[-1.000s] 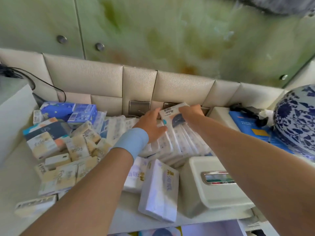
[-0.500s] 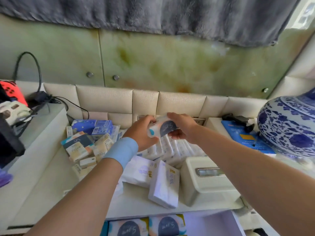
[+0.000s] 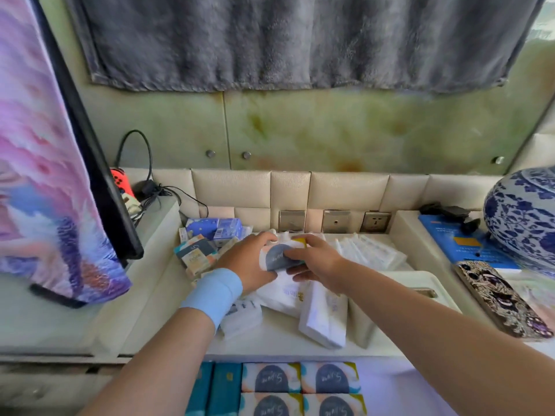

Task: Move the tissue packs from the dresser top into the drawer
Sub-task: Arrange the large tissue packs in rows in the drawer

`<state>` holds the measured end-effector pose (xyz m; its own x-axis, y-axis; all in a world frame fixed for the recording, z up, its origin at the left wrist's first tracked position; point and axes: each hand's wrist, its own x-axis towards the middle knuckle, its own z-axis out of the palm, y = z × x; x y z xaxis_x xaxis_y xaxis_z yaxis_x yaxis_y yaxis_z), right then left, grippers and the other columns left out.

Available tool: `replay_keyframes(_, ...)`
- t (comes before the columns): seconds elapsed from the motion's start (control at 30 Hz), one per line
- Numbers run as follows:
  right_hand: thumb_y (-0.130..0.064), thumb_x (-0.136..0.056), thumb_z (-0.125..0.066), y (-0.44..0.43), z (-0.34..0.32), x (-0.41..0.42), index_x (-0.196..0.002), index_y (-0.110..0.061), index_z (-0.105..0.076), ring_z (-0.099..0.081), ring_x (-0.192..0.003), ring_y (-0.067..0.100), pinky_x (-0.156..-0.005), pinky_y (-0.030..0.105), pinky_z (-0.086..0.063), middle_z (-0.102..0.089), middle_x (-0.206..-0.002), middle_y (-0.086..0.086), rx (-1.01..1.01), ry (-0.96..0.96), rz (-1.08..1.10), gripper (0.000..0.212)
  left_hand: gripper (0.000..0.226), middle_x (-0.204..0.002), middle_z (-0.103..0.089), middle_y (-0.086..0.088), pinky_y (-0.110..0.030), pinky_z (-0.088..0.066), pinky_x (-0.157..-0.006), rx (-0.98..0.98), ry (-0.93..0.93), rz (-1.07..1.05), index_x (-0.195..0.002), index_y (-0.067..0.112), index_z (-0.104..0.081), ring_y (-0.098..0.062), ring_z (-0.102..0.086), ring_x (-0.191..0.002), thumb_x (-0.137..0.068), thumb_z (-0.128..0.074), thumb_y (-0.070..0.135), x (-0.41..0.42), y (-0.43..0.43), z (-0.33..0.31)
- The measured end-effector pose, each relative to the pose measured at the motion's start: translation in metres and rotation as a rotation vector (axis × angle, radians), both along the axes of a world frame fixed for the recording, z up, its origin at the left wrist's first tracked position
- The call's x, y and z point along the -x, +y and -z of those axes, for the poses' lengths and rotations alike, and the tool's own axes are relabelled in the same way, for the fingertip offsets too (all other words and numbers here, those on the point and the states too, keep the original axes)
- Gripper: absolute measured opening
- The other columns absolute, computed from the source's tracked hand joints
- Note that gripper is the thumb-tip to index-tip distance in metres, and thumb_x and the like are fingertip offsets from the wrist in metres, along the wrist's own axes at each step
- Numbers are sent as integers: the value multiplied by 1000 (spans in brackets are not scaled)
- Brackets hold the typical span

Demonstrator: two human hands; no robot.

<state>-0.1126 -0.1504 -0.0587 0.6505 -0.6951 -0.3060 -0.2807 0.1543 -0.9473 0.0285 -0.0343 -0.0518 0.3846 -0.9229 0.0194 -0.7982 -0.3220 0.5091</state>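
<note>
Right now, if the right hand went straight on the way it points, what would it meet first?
The right hand holds the pack. Pushed on leftward, it would most likely meet the left hand, which grips the same pack from the other side. Depth is hard to judge.

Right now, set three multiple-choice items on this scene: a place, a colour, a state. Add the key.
1. Where does the blue-and-white vase stand?
A. In the drawer.
B. At the right of the dresser top.
C. Beside the black cables.

2. What colour is the wristband?
A. Red.
B. Black.
C. Light blue.

3. How is the oval-marked tissue pack?
A. Held by the left hand and the right hand.
B. Lying untouched.
C. Stowed in the drawer.

Key: 1 B, it fills the right edge; 2 C, the band is pale blue; 3 A, both hands' fingers curl round it.
</note>
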Motion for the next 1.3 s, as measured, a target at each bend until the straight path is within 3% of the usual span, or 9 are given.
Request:
replay_keyframes(0.1, -16, -93, -64, 20, -3, -36, -129, -15, -49, -66, -77, 26, -60, 32, -55, -66, -96, 13, 33, 45, -85, 39, 36, -118, -60, 9, -36, -51, -85, -48, -110, -97, -109, 43, -50, -22, -60, -104, -77, -64, 49, -28, 17, 0)
replay_keyframes(0.23, -13, -89, -50, 23, -5, -82, -134, -21, -53, -62, -100, 26, -76, 29, -50, -62, -118, 9, 412, 282, -45, 46, 48, -121, -58, 4, -38, -50, -91, -63, -227, -157, -115, 40, -57, -25, -56, -114, -72, -66, 58, -55, 37, 5)
replay_keyframes(0.4, -25, -82, -69, 31, -9, -125, -134, -28, -51, -56, -110, 23, -87, 30, -45, -58, -125, 4, 817, 309, -443, 55, 21, -99, -63, 3, -31, -47, -74, 79, 32, -279, -93, 30, -59, -24, -63, -98, -75, -70, 32, -91, 45, 19)
replay_keyframes(0.47, -33, -74, -78, 29, -6, -130, -128, -30, -52, -57, -105, 21, -85, 32, -48, -60, -118, 0, 924, 341, -449, 59, 35, -105, -59, 8, -26, -44, -73, 163, 113, -308, -105, 30, -59, -20, -61, -98, -74, -75, 31, -99, 43, 24)
replay_keyframes(0.53, -34, -69, -82, 18, -2, -128, -120, -29, -55, -60, -95, 20, -80, 35, -54, -62, -111, -1, 949, 381, -348, 58, 61, -121, -49, 8, -24, -42, -79, 268, 278, -362, -131, 29, -49, -15, -54, -103, -77, -76, 24, -104, 36, 28)
replay_keyframes(0.63, -35, -71, -78, 0, 3, -121, -121, -28, -52, -63, -86, 21, -71, 37, -59, -63, -107, 1, 898, 382, -112, 57, 55, -137, -49, 0, -32, -45, -94, 309, 329, -462, -140, 25, -44, -22, -54, -113, -88, -56, 13, -116, 20, 42)
replay_keyframes(0.83, -40, -79, -74, -17, 24, -123, -128, -22, -48, -53, -90, 19, -68, 32, -50, -50, -117, 3, 1068, 496, -66, 59, 49, -162, -12, 5, -53, -23, -115, -314, 89, -582, -151, 40, -24, -36, -13, -146, -103, -27, 35, -134, -7, 72)
replay_keyframes(1.0, -44, -81, -70, -20, 47, -132, -127, -22, -47, -58, -96, 26, -73, 38, -54, -50, -117, 5, 1049, 486, -38, 57, 55, -148, -34, -9, -49, -34, -108, -467, -54, -694, -140, 23, -43, -34, -33, -134, -93, -41, 52, -153, -26, 75)
replay_keyframes(1.3, -46, -82, -69, -28, 66, -135, -130, -26, -44, -58, -98, 24, -73, 39, -55, -49, -120, 4, 1038, 413, -47, 57, 85, -145, -20, -14, -49, -45, -99, -345, 124, -890, -151, 30, -16, -38, -44, -125, -81, -58, 55, -158, -51, 86)
